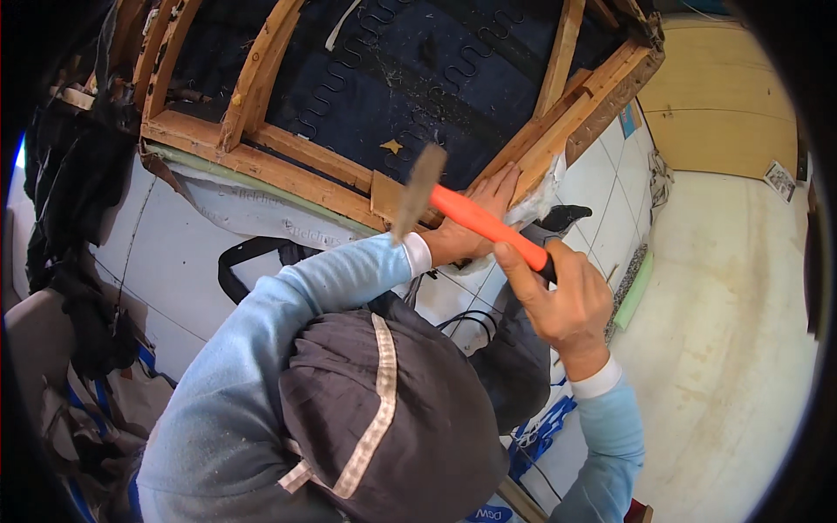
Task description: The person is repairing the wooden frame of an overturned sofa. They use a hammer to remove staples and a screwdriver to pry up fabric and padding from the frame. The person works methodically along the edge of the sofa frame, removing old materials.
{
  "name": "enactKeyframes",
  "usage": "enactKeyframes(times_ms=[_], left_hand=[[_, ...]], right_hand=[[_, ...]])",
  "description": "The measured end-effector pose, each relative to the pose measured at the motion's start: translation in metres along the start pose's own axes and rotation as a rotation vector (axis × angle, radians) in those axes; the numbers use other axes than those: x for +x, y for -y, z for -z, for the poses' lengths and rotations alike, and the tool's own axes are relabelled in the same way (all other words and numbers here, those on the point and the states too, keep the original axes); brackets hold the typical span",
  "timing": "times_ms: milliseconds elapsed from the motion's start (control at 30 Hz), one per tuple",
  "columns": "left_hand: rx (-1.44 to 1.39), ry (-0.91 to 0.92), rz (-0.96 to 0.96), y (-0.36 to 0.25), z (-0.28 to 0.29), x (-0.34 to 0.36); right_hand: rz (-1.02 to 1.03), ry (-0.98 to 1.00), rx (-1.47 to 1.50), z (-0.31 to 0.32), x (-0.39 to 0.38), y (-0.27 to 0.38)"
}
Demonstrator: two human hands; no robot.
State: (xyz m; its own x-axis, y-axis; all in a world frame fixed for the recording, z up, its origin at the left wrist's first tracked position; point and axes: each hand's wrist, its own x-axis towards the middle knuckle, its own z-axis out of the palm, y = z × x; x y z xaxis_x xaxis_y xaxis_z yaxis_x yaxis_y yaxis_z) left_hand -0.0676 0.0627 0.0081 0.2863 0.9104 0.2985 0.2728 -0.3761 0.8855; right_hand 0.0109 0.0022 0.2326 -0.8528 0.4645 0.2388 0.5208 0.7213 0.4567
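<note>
Fingers of the right hand [562, 301] are curled tight round the black grip end of a hammer [475, 218], whose orange handle runs up and left to a blurred head [417, 192] raised just over the frame's lower rail. Those of the left hand [475, 222] lie flat and spread against the wooden frame [288, 170], pressing down near its lower right corner, where white fabric [536, 205] is bunched at the edge; they hold nothing. The hammer handle crosses above the left hand.

Inside the frame, zigzag springs [384, 65] run over dark blue cloth [436, 87]. White lining [253, 218] hangs along the frame's lower edge, with a black strap [240, 257] below it. Both arms wear light blue sleeves [261, 366]. A dark cloth with a pale band [384, 418] sits low in the middle of the view. To the right, beyond the frame's corner, lie floor tiles [610, 200] and a green strip [636, 292].
</note>
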Motion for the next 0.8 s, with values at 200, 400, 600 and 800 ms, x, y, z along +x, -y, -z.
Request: enactKeyframes(times_ms=[200,400,600,800], left_hand=[[-0.063,0.054,0.038,-0.004,0.002,-0.006],[-0.066,0.003,-0.001,-0.001,0.002,-0.001],[-0.044,0.078,0.036,-0.003,0.01,-0.002],[-0.048,0.052,0.028,-0.007,0.01,-0.007]], right_hand=[[-0.234,0.487,-0.242,0.0,-0.007,-0.013],[-0.262,0.583,-0.282,-0.005,-0.019,-0.024],[-0.262,0.507,-0.227,0.01,0.025,-0.004],[-0.543,0.79,-0.308,0.017,0.053,-0.017]])
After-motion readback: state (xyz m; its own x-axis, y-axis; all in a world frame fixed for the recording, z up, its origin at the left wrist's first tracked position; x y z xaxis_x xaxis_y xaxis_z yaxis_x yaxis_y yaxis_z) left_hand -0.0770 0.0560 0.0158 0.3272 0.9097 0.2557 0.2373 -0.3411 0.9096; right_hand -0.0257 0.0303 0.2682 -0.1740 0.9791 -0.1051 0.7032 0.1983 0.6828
